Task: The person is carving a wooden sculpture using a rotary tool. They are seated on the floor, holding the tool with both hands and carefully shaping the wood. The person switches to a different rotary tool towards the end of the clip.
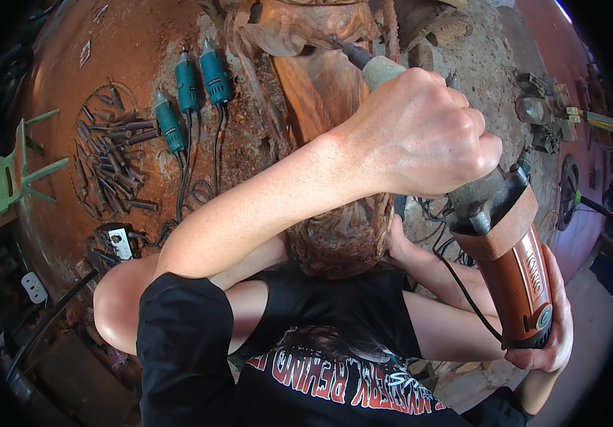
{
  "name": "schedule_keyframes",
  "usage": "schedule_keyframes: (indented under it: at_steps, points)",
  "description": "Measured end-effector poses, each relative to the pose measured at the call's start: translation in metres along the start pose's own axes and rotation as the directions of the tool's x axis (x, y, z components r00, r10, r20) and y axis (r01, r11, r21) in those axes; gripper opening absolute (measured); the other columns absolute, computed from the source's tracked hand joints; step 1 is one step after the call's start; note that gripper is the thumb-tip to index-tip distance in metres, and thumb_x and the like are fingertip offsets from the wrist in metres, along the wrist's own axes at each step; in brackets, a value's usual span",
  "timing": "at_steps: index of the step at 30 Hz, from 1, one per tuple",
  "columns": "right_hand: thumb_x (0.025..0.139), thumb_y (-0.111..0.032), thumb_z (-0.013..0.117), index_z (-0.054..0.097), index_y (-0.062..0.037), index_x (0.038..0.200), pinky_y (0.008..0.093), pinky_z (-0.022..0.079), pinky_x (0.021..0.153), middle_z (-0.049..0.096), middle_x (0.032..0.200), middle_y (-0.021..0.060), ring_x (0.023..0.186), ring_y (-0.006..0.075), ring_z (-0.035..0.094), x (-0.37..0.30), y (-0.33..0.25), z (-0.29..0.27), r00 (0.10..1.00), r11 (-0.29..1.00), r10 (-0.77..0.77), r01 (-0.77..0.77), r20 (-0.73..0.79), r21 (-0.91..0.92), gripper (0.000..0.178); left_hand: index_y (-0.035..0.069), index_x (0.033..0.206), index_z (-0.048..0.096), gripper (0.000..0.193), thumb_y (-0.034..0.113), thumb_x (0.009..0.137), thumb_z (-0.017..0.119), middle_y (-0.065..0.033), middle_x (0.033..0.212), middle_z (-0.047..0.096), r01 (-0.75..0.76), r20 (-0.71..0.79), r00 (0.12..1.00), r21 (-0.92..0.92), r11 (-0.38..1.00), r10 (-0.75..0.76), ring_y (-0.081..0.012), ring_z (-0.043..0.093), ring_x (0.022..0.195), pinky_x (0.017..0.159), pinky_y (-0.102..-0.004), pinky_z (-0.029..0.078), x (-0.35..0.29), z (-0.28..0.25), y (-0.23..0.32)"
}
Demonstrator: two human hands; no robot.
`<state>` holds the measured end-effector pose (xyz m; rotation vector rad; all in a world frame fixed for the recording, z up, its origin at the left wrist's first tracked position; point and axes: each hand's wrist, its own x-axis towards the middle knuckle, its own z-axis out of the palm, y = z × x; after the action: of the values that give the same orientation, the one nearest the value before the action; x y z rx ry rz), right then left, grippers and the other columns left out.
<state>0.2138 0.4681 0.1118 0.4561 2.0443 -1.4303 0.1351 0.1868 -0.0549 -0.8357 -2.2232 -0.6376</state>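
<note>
The power tool (509,277) is in your two hands, raised over your right leg and the right side of the floor (143,60), its tip at the carved wood (320,89) between your legs. Expect it to feel heavy, most of all toward the orange motor end, and stiff throughout; its smooth casing may slip in a sweaty palm, and the thin bit (342,44) is probably its most delicate part. Take hold where you do now: your left hand (434,135) has its fingers curled round the front, behind the bit, and your right hand (557,341) cups the rear end, fingers wrapped beneath it. The long axis slants from the near right of the floor to its far side, the bit pointing away from you and leftward. You cannot tell whether the bit presses into the wood or only meets it. Mind the black cord (466,292) trailing below the casing
</note>
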Motion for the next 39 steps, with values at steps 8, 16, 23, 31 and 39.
schedule_keyframes:
  at_steps: [8, 16, 23, 31, 39]
  points:
    - [0.037, -0.020, 0.090, 0.021, 0.0149, 0.158, 0.0402, 0.030, 0.123, 0.044, 0.154, 0.0284, 0.144, 0.0356, 0.047, 0.001, 0.005, -0.002, 0.999, 1.000, -0.030, 0.030, 0.019, 0.000, 0.143, 0.015, 0.072, 0.061, 0.011, 0.019, 0.069, 0.070, 0.0021, 0.061, 0.055, 0.001, 0.015, 1.000, 0.011, 1.000, -0.001, -0.0165, 0.065, 0.061, 0.054, -0.0310, 0.052, -0.001, -0.004, 0.000]
    - [0.037, -0.017, 0.087, 0.021, 0.0147, 0.158, 0.0402, 0.030, 0.123, 0.044, 0.154, 0.0283, 0.144, 0.0358, 0.046, -0.001, 0.001, 0.006, 1.000, 0.999, -0.015, 0.015, -0.004, 0.037, 0.141, 0.015, 0.072, 0.060, 0.011, 0.018, 0.069, 0.070, 0.0017, 0.061, 0.055, -0.004, -0.003, 1.000, 0.018, 1.000, 0.004, -0.0167, 0.065, 0.061, 0.054, -0.0312, 0.051, -0.003, -0.005, -0.002]
    - [0.036, -0.019, 0.086, 0.023, 0.0147, 0.157, 0.0406, 0.032, 0.123, 0.045, 0.153, 0.0288, 0.143, 0.0362, 0.048, 0.001, 0.002, 0.003, 0.997, 0.995, -0.081, 0.080, -0.015, -0.063, 0.141, 0.014, 0.071, 0.060, 0.012, 0.018, 0.069, 0.071, 0.0016, 0.061, 0.054, -0.003, -0.006, 1.000, 0.015, 1.000, 0.004, -0.0169, 0.065, 0.060, 0.052, -0.0312, 0.051, -0.005, -0.008, -0.004]
    - [0.037, -0.017, 0.084, 0.024, 0.0148, 0.157, 0.0404, 0.032, 0.122, 0.045, 0.153, 0.0293, 0.143, 0.0365, 0.048, 0.002, -0.005, 0.009, 1.000, 0.999, -0.017, 0.017, -0.001, -0.042, 0.139, 0.012, 0.062, 0.063, 0.011, 0.017, 0.069, 0.070, -0.0042, 0.057, 0.063, -0.017, -0.033, 0.999, 0.009, 1.000, 0.018, -0.0176, 0.070, 0.059, 0.050, -0.0326, 0.053, 0.000, -0.014, -0.005]
    - [0.038, -0.014, 0.082, 0.022, 0.0123, 0.159, 0.0408, 0.031, 0.123, 0.043, 0.154, 0.0292, 0.144, 0.0372, 0.046, 0.014, -0.004, 0.019, 0.961, 0.974, -0.223, 0.228, 0.161, -0.008, 0.137, 0.014, 0.067, 0.060, 0.010, 0.018, 0.070, 0.069, 0.0007, 0.058, 0.056, -0.032, -0.092, 0.995, 0.061, 0.998, 0.038, -0.0167, 0.065, 0.058, 0.051, -0.0311, 0.051, -0.001, -0.013, -0.021]
